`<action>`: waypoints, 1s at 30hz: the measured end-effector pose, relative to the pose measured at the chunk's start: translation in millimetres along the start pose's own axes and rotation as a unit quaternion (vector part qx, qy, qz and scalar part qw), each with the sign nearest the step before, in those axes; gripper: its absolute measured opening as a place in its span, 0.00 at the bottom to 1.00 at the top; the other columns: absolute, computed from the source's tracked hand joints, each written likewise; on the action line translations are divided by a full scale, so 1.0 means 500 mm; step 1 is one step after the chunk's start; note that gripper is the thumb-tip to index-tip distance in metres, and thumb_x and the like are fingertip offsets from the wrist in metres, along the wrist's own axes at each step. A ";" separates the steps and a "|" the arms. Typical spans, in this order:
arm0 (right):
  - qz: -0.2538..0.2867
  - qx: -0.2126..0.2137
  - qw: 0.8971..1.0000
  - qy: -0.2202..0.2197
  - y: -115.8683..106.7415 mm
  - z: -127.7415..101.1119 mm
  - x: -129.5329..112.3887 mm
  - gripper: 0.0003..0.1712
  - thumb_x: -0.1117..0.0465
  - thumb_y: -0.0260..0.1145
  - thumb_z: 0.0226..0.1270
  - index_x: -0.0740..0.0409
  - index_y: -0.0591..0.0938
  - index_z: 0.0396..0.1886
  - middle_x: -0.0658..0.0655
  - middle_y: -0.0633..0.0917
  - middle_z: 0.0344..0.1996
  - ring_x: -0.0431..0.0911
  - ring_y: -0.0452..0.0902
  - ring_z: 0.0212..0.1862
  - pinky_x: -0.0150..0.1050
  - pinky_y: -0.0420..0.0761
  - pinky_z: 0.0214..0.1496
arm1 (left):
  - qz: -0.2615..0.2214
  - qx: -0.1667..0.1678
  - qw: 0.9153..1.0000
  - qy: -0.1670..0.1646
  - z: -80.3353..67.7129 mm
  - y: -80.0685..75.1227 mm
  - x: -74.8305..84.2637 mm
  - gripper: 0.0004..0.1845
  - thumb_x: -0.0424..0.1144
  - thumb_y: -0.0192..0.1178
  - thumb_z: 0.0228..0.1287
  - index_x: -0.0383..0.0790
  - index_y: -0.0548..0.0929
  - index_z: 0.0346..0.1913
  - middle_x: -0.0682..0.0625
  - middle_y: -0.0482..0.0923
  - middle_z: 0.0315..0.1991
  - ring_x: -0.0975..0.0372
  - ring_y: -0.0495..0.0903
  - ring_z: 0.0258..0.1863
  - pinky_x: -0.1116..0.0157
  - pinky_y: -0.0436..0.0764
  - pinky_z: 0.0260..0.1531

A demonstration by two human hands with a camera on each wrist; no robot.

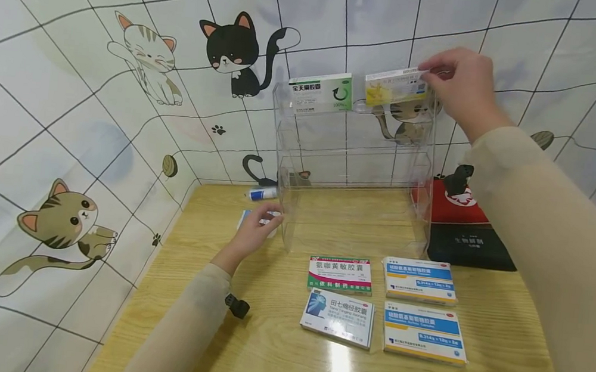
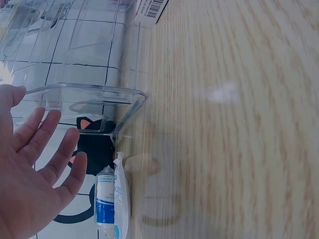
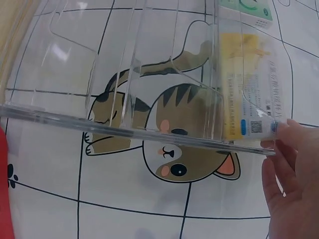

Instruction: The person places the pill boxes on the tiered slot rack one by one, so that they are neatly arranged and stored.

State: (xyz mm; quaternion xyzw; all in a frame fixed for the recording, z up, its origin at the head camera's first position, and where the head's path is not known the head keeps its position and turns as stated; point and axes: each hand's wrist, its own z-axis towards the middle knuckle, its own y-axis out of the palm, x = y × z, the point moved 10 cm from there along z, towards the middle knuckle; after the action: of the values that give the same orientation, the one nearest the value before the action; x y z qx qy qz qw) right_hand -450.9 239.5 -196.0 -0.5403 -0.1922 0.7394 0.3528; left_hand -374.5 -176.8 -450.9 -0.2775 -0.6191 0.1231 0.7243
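A clear tiered display rack [image 1: 352,182] stands against the wall. My right hand [image 1: 460,88] is at its top right, pinching the right end of a yellow and white medicine box [image 1: 396,88] on the top tier. In the right wrist view, the thumb lies at the corner of that box [image 3: 251,89]. A green and white medicine box [image 1: 320,93] leans to its left on the same tier. Beside the rack's lower left side is my left hand [image 1: 257,230]. Its fingers [image 2: 67,154] are spread and loosely bent, with the fingertips right at the clear side panel [image 2: 84,89].
In front of the rack lie a red and green medicine box [image 1: 340,274], a white one [image 1: 338,317] and two blue and white ones [image 1: 420,280]. A small tube [image 1: 263,193] and a white packet [image 2: 121,199] lie left. Right stands a red and black pouch [image 1: 467,244].
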 end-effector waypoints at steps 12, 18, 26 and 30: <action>0.014 0.053 0.997 -0.061 -0.003 -0.060 0.005 0.20 0.56 0.63 0.77 0.53 0.84 0.65 0.46 0.70 0.75 0.52 0.73 0.70 0.50 0.75 0.71 | 0.004 0.008 1.000 0.012 0.003 0.000 0.001 0.23 0.52 0.57 0.78 0.40 0.78 0.64 0.45 0.78 0.65 0.50 0.79 0.61 0.46 0.79 0.59; 0.052 0.077 0.993 -0.070 0.012 -0.173 0.048 0.18 0.56 0.66 0.75 0.52 0.86 0.61 0.48 0.75 0.71 0.48 0.70 0.70 0.36 0.75 0.67 | 0.012 0.013 1.000 0.015 -0.002 0.002 -0.001 0.23 0.50 0.57 0.79 0.37 0.78 0.65 0.44 0.78 0.65 0.49 0.80 0.61 0.46 0.79 0.60; 0.038 0.048 0.996 -0.071 0.052 -0.316 0.137 0.18 0.57 0.70 0.72 0.54 0.86 0.59 0.55 0.79 0.67 0.53 0.72 0.67 0.15 0.68 0.55 | 0.008 0.018 1.000 0.014 -0.003 0.001 0.001 0.20 0.51 0.58 0.78 0.42 0.79 0.62 0.45 0.79 0.64 0.49 0.80 0.60 0.47 0.80 0.58; 0.010 0.020 0.998 -0.056 0.077 -0.368 0.191 0.19 0.58 0.72 0.70 0.54 0.85 0.58 0.60 0.81 0.63 0.59 0.75 0.62 0.12 0.63 0.48 | 0.007 0.021 1.000 0.016 0.001 0.000 0.000 0.20 0.50 0.58 0.78 0.40 0.79 0.62 0.44 0.79 0.64 0.49 0.80 0.60 0.47 0.80 0.59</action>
State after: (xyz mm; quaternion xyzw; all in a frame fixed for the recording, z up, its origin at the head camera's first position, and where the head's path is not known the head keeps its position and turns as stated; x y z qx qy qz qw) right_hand -306.9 265.2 -347.9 -0.4923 -0.1915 0.7758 0.3451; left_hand -374.9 -176.7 -451.1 -0.2682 -0.6027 0.1366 0.7390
